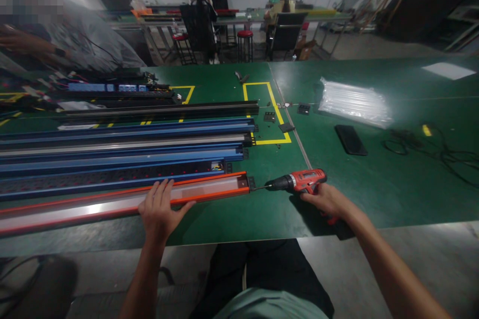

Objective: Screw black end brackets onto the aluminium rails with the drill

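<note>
My left hand (160,209) lies across a long orange-edged metal channel (209,190), its fingers over the top and its thumb along the near side, holding it against the table. In my right hand (329,202) is a red and black cordless drill (309,179), lying sideways and pointing left. Its long thin bit (262,187) reaches the black end cap (251,183) at the channel's right end. Whether the tip sits in a screw is too small to tell. My right fingers are wrapped round the drill's grip, partly hidden.
Several blue and black channels (224,152) lie parallel behind the orange one. Small black end pieces (269,116) are scattered near yellow tape. A black phone (351,139), a clear plastic-wrapped bundle (354,102) and cables (445,152) lie to the right. A person (86,40) stands across the table at left.
</note>
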Available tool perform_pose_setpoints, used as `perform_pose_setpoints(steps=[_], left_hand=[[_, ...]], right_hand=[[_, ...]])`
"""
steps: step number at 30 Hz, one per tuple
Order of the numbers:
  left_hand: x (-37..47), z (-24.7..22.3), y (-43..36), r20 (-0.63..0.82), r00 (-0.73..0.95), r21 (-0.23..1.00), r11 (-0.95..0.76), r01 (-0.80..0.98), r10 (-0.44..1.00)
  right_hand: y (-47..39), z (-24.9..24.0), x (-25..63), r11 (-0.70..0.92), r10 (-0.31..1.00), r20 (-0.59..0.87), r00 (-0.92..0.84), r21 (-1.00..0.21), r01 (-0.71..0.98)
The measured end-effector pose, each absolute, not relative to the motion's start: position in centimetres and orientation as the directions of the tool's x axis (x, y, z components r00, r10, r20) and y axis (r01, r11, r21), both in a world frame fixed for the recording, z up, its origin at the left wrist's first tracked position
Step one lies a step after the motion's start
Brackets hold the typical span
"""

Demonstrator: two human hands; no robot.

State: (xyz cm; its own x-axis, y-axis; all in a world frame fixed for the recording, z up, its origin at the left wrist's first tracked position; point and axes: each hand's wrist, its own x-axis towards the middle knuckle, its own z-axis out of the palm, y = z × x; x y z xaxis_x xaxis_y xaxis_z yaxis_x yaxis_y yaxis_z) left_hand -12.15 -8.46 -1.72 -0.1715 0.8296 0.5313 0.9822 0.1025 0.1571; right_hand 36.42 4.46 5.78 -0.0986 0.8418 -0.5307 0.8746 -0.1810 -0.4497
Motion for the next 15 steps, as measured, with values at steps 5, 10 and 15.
perform_pose_setpoints(steps=[5,10,15], left_hand=[[-12.28,-1.78,-8.41,0.539,-0.154,0.138,0.094,0.986,0.828],[-12.26,-1.76,-8.37,0.544,-0.160,0.163,0.084,0.983,0.824],[-12.22,-1.78,-8.39,0.531,-0.169,0.166,0.094,0.982,0.830]], right_hand=[[4.48,5.64,36.38,-0.158,0.846,-0.523,-0.109,-0.440,0.884],[4.51,5.40,36.56,-0.141,0.856,-0.505,-0.110,-0.433,0.891],[4.49,5.45,36.55,-0.141,0.853,-0.507,-0.125,-0.454,0.880]])
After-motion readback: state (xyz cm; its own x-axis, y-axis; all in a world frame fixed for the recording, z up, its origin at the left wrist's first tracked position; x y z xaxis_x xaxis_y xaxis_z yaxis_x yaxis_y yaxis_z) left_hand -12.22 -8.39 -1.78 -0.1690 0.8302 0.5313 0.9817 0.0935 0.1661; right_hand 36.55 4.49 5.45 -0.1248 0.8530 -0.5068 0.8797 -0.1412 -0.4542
